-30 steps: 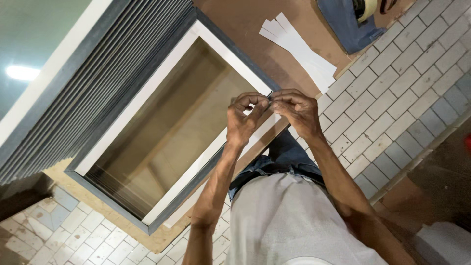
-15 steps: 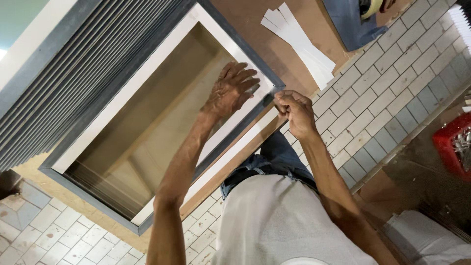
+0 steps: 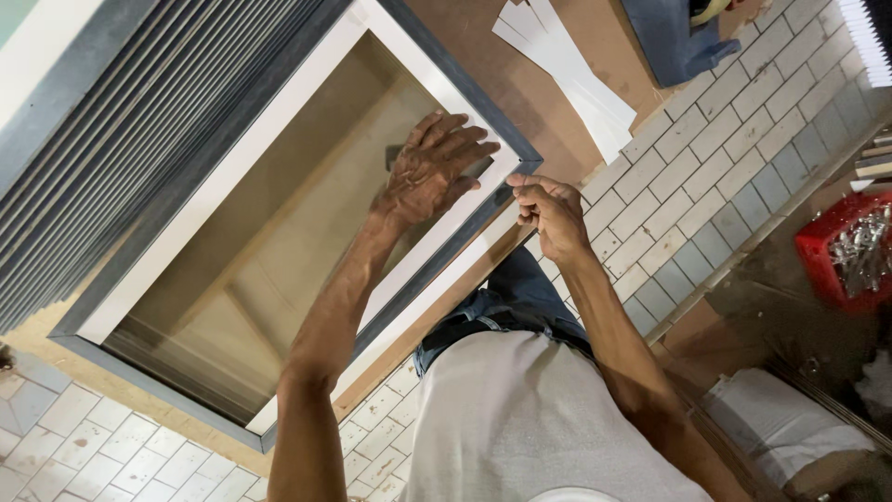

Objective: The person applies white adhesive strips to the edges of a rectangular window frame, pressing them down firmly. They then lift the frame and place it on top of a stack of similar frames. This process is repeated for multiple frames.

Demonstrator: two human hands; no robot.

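The left hand (image 3: 437,167) is lying flat with fingers spread, its grip released, pressing on the glass pane (image 3: 279,232) near the corner of the window frame (image 3: 232,177) closest to the person. The frame, white inside and grey outside, is lying on a brown board (image 3: 557,102) on the tiled floor (image 3: 725,158). The right hand (image 3: 548,209) is sitting just beside that same corner, its fingers clenched in a pinch at the frame's edge; what it is pinching is too small to tell. White strips (image 3: 576,79) are lying on the board beyond the frame. A red crate (image 3: 841,251) of metal parts is standing well apart, at the floor's right edge.
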